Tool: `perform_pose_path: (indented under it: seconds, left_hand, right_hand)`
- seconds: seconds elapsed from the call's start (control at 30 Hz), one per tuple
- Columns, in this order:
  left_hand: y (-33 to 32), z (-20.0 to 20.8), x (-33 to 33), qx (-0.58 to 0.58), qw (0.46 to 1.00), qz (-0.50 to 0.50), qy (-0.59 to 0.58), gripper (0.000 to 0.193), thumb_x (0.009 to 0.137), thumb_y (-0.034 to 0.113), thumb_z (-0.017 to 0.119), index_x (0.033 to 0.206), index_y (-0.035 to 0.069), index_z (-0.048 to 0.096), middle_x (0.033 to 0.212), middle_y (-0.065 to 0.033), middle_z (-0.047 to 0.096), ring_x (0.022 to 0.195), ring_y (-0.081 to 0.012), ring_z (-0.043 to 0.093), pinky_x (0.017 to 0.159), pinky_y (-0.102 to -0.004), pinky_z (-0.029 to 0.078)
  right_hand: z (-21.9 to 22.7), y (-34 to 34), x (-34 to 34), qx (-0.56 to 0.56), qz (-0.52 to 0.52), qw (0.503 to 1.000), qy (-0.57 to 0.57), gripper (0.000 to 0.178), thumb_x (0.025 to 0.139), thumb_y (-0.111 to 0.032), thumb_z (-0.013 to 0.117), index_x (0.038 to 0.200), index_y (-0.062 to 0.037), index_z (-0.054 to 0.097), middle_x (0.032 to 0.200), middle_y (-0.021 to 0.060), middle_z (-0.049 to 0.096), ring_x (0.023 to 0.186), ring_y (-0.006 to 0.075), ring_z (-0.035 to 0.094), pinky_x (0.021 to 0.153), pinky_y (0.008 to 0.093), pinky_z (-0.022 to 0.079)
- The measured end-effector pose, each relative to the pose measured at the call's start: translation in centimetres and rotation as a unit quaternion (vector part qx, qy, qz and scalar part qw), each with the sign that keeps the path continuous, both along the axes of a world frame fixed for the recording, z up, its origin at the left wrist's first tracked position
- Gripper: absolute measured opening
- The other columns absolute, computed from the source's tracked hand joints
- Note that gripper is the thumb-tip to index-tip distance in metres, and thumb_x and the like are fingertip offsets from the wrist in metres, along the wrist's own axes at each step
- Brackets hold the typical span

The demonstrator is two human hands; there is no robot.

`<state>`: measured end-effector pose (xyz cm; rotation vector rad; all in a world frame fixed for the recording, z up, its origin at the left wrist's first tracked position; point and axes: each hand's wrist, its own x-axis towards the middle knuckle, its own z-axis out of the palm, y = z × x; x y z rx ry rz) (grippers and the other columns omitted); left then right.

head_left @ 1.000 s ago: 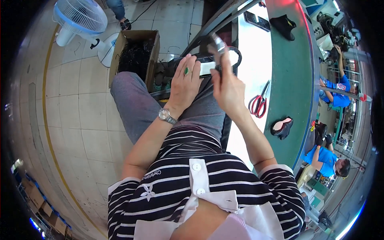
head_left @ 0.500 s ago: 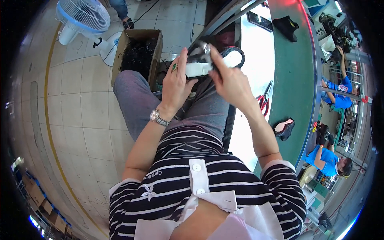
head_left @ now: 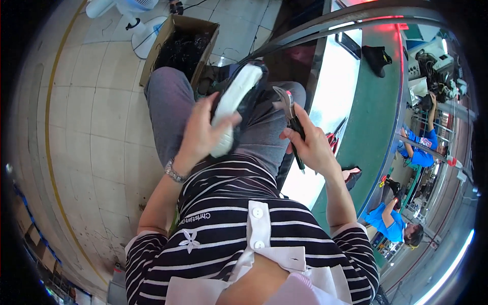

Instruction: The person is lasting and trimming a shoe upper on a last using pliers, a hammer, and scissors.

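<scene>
A black shoe (head_left: pixel 244 84) with a white insole lies bottom-up and slanted over my lap. My left hand (head_left: pixel 201 131) grips it from the left near its closer end, the thumb across the white insole; the fingers are partly blurred. To the right of the shoe and apart from it, my right hand (head_left: pixel 316 147) is closed round a pair of pincers (head_left: pixel 295 123) with dark handles. The metal jaws of the pincers point up and away from me. The underside of the shoe's upper is hidden.
A cardboard box (head_left: pixel 207 50) of black scraps stands beyond my left knee, near a fan (head_left: pixel 133 6). Along my right run a white bench (head_left: pixel 333 86) with a phone (head_left: pixel 349 47) and red-handled tool (head_left: pixel 332 142), then a green belt (head_left: pixel 373 101) bearing a black shoe (head_left: pixel 377 60). People in blue sit beyond.
The shoe has turned from sideways to lengthwise and come nearer me. My right hand, with the pincers, has moved off it to the right and closer. The view has shifted.
</scene>
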<state>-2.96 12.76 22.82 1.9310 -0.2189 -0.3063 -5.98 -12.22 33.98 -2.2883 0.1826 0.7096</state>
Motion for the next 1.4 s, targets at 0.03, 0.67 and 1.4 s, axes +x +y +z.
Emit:
perform_pose_path:
  seconds: [0.03, 0.67, 1.4]
  left_hand:
    - [0.7, 0.4, 1.0, 0.003, 0.999, 0.052, 0.016, 0.058, 0.086, 0.041, 0.068, 0.119, -0.005, 0.057, 0.112, -0.0209, 0.058, 0.106, -0.0337, 0.057, 0.086, -0.0369, 0.047]
    - [-0.3, 1.4, -2.0, 0.161, 0.982, -0.042, -0.085, 0.037, 0.093, 0.019, 0.058, 0.121, -0.005, 0.057, 0.096, -0.0194, 0.065, 0.081, -0.0295, 0.066, 0.07, -0.0353, 0.054]
    - [-3.0, -0.8, 2.1, -0.427, 0.822, -0.011, 0.376, 0.074, 0.091, 0.029, 0.062, 0.152, 0.013, 0.023, 0.137, -0.0106, 0.046, 0.121, -0.0175, 0.046, 0.1, -0.0301, 0.039]
  right_hand:
    - [-0.2, 0.3, 0.0, -0.001, 0.003, 1.0, 0.003, 0.056, 0.097, -0.013, 0.054, 0.146, -0.0049, 0.028, 0.087, 0.0126, 0.068, 0.065, 0.0178, 0.066, 0.063, 0.0308, 0.052]
    - [3.2, 6.0, 5.3, -0.102, 0.354, 0.927, 0.067, 0.064, 0.094, -0.013, 0.052, 0.149, -0.0181, 0.021, 0.08, 0.0255, 0.065, 0.076, 0.0414, 0.066, 0.072, 0.0476, 0.052]
    - [3.2, 3.9, 8.4, -0.037, 0.298, 0.908, -0.292, 0.064, 0.085, -0.016, 0.066, 0.143, -0.0234, 0.04, 0.094, 0.0172, 0.069, 0.068, 0.0347, 0.067, 0.062, 0.0413, 0.054]
